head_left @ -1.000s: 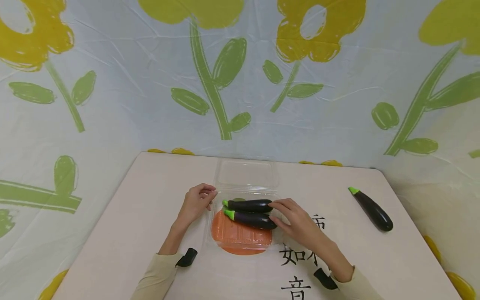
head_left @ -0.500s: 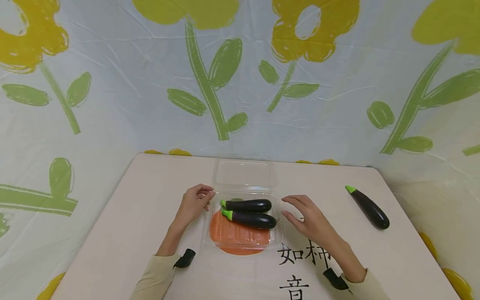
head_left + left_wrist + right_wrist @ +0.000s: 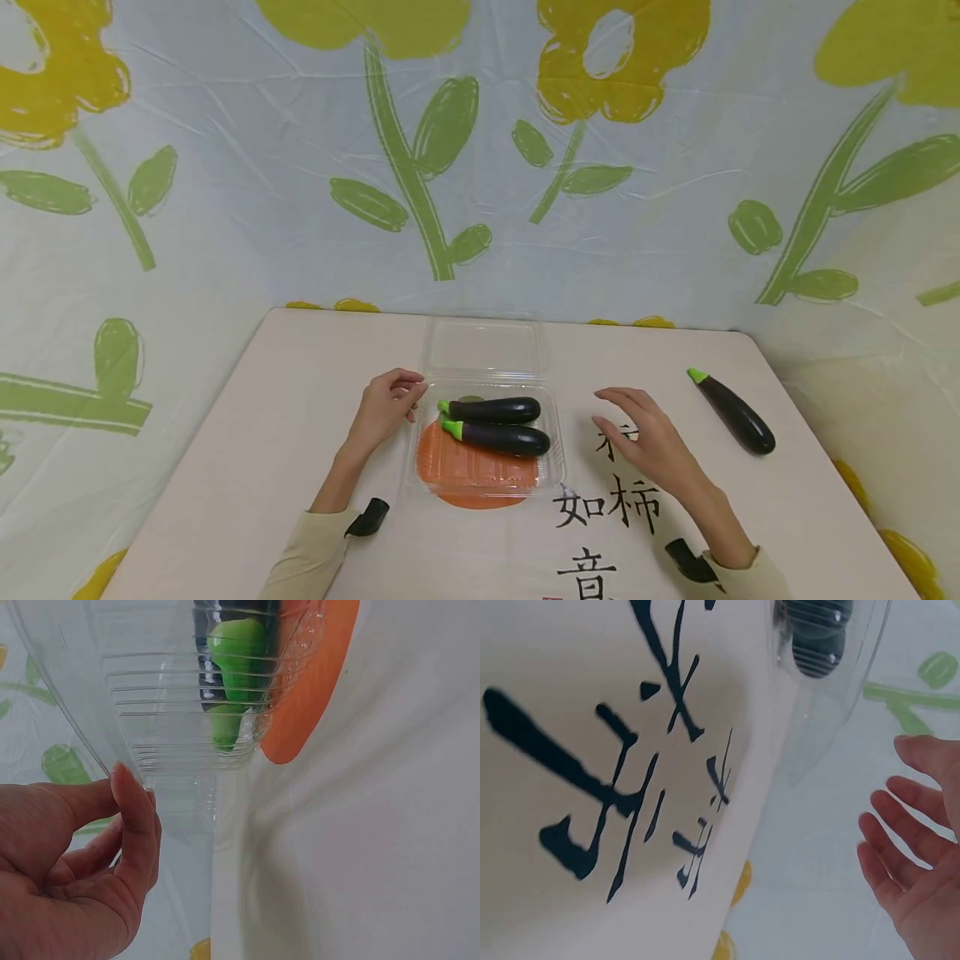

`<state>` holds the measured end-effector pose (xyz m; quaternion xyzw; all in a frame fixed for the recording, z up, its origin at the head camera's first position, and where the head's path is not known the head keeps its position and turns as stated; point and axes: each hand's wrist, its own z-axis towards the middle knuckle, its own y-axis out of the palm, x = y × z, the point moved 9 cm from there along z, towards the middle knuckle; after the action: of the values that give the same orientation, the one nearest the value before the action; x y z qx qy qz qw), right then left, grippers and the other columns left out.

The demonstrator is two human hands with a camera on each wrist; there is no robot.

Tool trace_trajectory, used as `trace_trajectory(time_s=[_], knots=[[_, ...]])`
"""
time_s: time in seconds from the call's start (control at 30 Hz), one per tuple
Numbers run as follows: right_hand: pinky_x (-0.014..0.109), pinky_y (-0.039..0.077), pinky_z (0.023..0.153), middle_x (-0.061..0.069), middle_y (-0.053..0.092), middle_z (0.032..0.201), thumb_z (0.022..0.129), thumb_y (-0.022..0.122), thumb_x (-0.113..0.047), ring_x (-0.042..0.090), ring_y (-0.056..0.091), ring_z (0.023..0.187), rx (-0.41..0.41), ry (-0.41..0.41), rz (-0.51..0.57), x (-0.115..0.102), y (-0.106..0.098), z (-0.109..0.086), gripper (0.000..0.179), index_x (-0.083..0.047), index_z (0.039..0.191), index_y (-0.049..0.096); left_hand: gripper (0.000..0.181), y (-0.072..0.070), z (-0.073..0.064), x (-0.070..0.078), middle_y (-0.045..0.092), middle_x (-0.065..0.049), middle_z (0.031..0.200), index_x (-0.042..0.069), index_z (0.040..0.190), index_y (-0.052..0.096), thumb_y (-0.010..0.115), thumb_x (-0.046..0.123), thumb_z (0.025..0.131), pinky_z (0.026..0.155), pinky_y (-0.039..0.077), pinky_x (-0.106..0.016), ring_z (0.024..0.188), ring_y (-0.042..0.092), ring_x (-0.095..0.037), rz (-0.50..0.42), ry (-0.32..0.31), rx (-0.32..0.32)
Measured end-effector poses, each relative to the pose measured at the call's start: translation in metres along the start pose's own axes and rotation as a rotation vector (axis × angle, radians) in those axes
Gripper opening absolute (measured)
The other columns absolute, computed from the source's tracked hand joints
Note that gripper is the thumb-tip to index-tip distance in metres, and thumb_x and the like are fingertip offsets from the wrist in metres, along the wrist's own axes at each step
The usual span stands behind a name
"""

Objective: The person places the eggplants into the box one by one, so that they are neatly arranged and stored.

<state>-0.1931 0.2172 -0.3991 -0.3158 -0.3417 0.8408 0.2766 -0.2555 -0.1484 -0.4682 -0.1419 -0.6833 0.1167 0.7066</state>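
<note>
A clear plastic clamshell box lies on the table with its lid folded back. Two eggplants with green stem ends sit side by side inside, stems to the left. My left hand is at the box's left side; in the left wrist view its thumb and index finger pinch the plastic rim. My right hand hovers to the right of the box, fingers apart and holding nothing. The right wrist view also shows that hand away from the box.
A third eggplant lies by itself on the right of the table. The tabletop carries an orange disc under the box and black written characters. A cloth with printed flowers surrounds the table at the back and sides.
My right hand has let go of the eggplants in the box and drawn back to the right. My left hand has stayed at the box's left rim. The head view has shifted slightly.
</note>
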Motion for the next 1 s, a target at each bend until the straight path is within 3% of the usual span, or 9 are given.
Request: trace_trajectory(time_s=[0.43, 0.8, 1.0], knots=[[0.004, 0.027, 0.105, 0.017, 0.066, 0.121, 0.077, 0.082, 0.007, 0.037, 0.059, 0.114, 0.065, 0.071, -0.016, 0.028, -0.018, -0.016, 0.047, 0.003, 0.122, 0.068, 0.023, 0.0, 0.001, -0.002, 0.069, -0.017, 0.097, -0.003, 0.116, 0.068, 0.071, 0.012, 0.099, 0.061, 0.06, -0.035, 0.06, 0.062, -0.018, -0.007, -0.001, 0.0], [0.004, 0.027, 0.106, 0.02, 0.068, 0.116, 0.076, 0.082, 0.01, 0.04, 0.059, 0.11, 0.144, 0.142, -0.044, 0.058, -0.037, -0.033, 0.044, 0.006, 0.118, 0.069, 0.023, 0.0, 0.0, -0.002, 0.069, -0.017, 0.096, -0.003, 0.115, 0.068, 0.071, 0.012, 0.098, 0.059, 0.058, -0.03, 0.061, 0.062, -0.019, -0.006, 0.005, -0.004], [0.005, 0.027, 0.105, 0.022, 0.069, 0.112, 0.074, 0.082, 0.012, 0.041, 0.059, 0.107, 0.204, 0.155, -0.066, 0.073, -0.049, -0.041, 0.044, 0.007, 0.115, 0.069, 0.023, 0.001, 0.001, -0.002, 0.069, -0.02, 0.096, -0.003, 0.115, 0.068, 0.071, 0.012, 0.098, 0.062, 0.06, -0.037, 0.06, 0.062, -0.019, -0.009, 0.003, -0.007]])
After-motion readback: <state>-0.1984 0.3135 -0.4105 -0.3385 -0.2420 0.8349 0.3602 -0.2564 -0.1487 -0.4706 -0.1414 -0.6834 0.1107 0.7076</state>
